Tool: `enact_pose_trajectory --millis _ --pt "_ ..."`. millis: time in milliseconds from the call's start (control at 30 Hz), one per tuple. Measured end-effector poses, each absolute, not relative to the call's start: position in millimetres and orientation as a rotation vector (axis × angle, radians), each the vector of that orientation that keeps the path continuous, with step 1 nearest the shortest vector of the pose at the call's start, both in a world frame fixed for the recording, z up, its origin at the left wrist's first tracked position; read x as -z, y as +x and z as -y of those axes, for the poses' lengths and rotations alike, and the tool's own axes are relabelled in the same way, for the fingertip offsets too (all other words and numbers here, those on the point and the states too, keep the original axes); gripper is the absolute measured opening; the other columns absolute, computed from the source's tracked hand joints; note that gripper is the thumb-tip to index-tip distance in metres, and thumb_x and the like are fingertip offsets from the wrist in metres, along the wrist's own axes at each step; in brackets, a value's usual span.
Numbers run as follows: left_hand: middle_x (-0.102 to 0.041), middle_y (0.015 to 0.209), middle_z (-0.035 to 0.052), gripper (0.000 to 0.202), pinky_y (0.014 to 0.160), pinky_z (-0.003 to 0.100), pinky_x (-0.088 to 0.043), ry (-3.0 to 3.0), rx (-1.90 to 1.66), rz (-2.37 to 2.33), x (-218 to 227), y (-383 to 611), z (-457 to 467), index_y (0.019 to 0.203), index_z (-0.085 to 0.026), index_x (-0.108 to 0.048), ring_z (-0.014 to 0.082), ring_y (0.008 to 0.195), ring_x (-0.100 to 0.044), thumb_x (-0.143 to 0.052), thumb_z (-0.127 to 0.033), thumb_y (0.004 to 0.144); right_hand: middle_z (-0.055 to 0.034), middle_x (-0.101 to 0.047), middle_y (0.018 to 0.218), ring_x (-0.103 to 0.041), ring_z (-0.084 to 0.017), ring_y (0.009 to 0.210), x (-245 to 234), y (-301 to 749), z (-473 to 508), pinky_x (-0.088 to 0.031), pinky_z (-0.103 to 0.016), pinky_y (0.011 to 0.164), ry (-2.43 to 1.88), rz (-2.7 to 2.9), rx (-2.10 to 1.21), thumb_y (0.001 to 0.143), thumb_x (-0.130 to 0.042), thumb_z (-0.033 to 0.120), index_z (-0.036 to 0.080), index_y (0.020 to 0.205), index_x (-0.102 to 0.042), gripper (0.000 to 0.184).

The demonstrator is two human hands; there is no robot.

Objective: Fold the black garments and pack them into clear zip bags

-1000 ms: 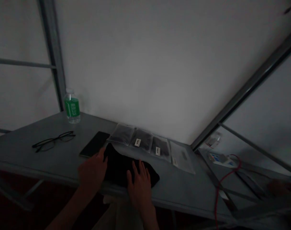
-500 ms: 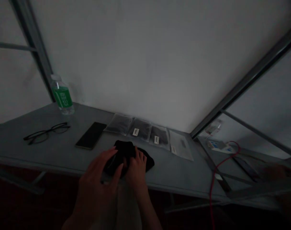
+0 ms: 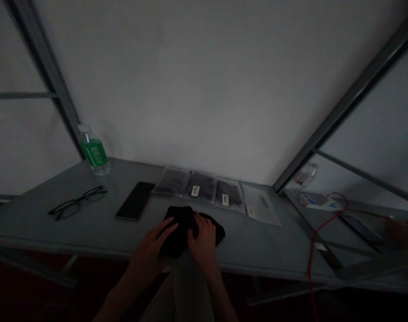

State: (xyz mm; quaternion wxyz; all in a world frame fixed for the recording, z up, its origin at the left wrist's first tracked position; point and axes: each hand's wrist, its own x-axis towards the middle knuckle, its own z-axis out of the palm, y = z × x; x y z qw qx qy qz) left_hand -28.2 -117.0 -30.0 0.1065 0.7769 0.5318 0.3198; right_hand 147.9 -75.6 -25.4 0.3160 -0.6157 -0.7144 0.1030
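A bunched black cloth (image 3: 184, 221) lies near the front edge of a grey table (image 3: 90, 228). My left hand (image 3: 150, 252) rests against the cloth's left side, fingers stretched toward it. My right hand (image 3: 202, 241) lies on top of the cloth's right part with fingers spread and slightly curled on the fabric. The scene is dim.
Behind the cloth lie several clear bags (image 3: 204, 194) with dark contents and labels. A black phone (image 3: 135, 206), glasses (image 3: 77, 203) and a green-labelled water bottle (image 3: 94, 152) stand to the left. At right, a red cable (image 3: 320, 237) runs over a second table; another person's hand (image 3: 401, 230) shows there.
The cloth, spread flat a second ago, has been gathered into a smaller bundle. My left hand lifted and came back down at the cloth's left side; my right stayed on it.
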Motion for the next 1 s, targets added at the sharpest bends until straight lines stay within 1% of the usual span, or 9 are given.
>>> enact_pose_trajectory --millis 100,200,300,400,500,600,667,800,1000 --pt "-0.058 0.129 0.0076 0.060 0.102 0.040 -0.048 2.215 -1.047 -1.698 30.1 -22.1 104.2 0.123 -0.023 -0.059 0.0223 0.118 -0.057 -0.048 -0.001 0.068 -0.0139 -0.063 0.125 -0.054 -0.029 0.113 30.3 150.6 73.5 -0.040 -0.044 0.097 -1.568 1.858 -0.263 0.081 -0.056 0.023 0.013 0.136 -0.049 0.057" --pt "-0.061 0.109 0.0074 0.052 0.095 0.037 -0.050 2.141 -1.031 -1.868 18.9 -6.0 91.3 0.108 -0.020 -0.065 0.0219 0.105 -0.060 -0.048 0.002 0.065 -0.0122 -0.059 0.131 -0.052 -0.029 0.117 29.9 152.1 74.8 -0.038 -0.044 0.099 -1.535 1.934 -0.244 0.084 -0.056 0.024 0.017 0.132 -0.055 0.048" --pt "-0.060 0.103 0.0073 0.049 0.092 0.037 -0.050 2.136 -0.919 -2.012 0.8 10.1 78.9 0.105 -0.019 -0.064 0.0221 0.101 -0.059 -0.047 0.004 0.065 -0.0091 -0.054 0.139 -0.049 -0.028 0.122 26.3 151.5 76.6 -0.036 -0.045 0.101 -1.563 1.983 -0.243 0.085 -0.055 0.020 0.024 0.130 -0.058 0.046" --pt "-0.060 0.109 0.0107 0.046 0.094 0.041 -0.048 2.212 -0.839 -2.127 -5.8 15.9 71.9 0.108 -0.018 -0.065 0.0255 0.104 -0.058 -0.048 0.002 0.070 -0.0075 -0.052 0.142 -0.049 -0.028 0.123 24.5 149.9 75.9 -0.037 -0.046 0.100 -1.576 2.017 -0.245 0.087 -0.055 0.021 0.029 0.132 -0.057 0.046" --pt "-0.060 0.123 0.0144 0.054 0.097 0.044 -0.046 2.361 -0.773 -2.121 6.6 9.9 71.6 0.119 -0.017 -0.062 0.0286 0.114 -0.057 -0.047 0.002 0.070 -0.0065 -0.052 0.142 -0.050 -0.028 0.122 25.8 148.5 73.2 -0.038 -0.047 0.100 -1.606 2.005 -0.233 0.091 -0.052 0.022 0.030 0.131 -0.058 0.042" --pt "-0.052 0.141 0.0168 0.060 0.103 0.048 -0.041 2.547 -0.730 -2.060 26.9 1.9 74.2 0.129 -0.017 -0.057 0.0300 0.129 -0.049 -0.043 0.002 0.075 -0.0059 -0.053 0.141 -0.050 -0.028 0.122 28.0 148.3 71.5 -0.038 -0.048 0.101 -1.613 1.997 -0.220 0.092 -0.051 0.023 0.030 0.129 -0.060 0.039" --pt "-0.046 0.147 0.0156 0.059 0.108 0.048 -0.037 2.672 -0.695 -1.992 37.7 -1.6 74.6 0.133 -0.016 -0.055 0.0273 0.136 -0.042 -0.036 0.000 0.079 -0.0062 -0.054 0.140 -0.051 -0.029 0.122 29.2 148.5 71.2 -0.039 -0.049 0.101 -1.611 1.996 -0.213 0.093 -0.051 0.024 0.029 0.127 -0.062 0.036" --pt "-0.047 0.147 0.0125 0.060 0.114 0.044 -0.034 2.836 -0.561 -1.823 47.9 -5.1 70.6 0.136 -0.014 -0.051 0.0224 0.139 -0.039 -0.031 -0.001 0.081 -0.0072 -0.055 0.139 -0.052 -0.029 0.121 31.8 149.3 70.7 -0.041 -0.049 0.099 -1.586 1.995 -0.209 0.091 -0.052 0.024 0.028 0.124 -0.065 0.035" --pt "-0.052 0.141 0.0175 0.058 0.111 0.047 -0.039 2.782 -0.394 -1.863 45.8 7.3 66.1 0.133 -0.008 -0.054 0.0261 0.134 -0.044 -0.030 0.000 0.081 -0.0076 -0.053 0.141 -0.049 -0.029 0.125 32.6 151.3 70.0 -0.040 -0.050 0.100 -1.579 2.025 -0.250 0.089 -0.048 0.016 0.027 0.124 -0.065 0.041"
